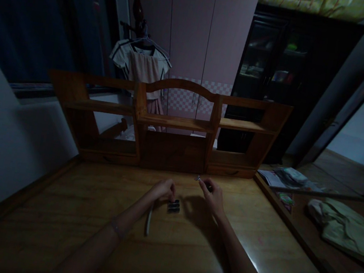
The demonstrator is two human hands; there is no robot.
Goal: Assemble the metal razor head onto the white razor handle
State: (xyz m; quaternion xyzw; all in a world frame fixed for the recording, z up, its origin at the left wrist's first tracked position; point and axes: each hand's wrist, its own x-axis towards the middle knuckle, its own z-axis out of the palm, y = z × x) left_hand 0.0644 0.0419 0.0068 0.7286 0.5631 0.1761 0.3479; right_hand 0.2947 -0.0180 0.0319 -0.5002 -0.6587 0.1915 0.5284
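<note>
My left hand (163, 189) reaches in over the desk with its fingers bunched and pointing down. Its fingertips are at the far end of a short row of small dark pieces (174, 207) lying side by side; whether they pinch one, I cannot make out. Close by, under the left wrist, a thin pale strip (149, 221) lies lengthwise on the wood. My right hand (213, 197), raised a little to the right, is closed with thumb and finger pinching a small shiny metal-looking piece (197, 178). That piece is too small and dim to name.
A wooden desk (105, 248) bears a shelf unit (177, 122) along its back edge. Beyond stand a pink wardrobe (190, 29) and a dark cabinet (268, 53). Light green cloth (352, 228) and papers (276, 177) lie on a surface at the right.
</note>
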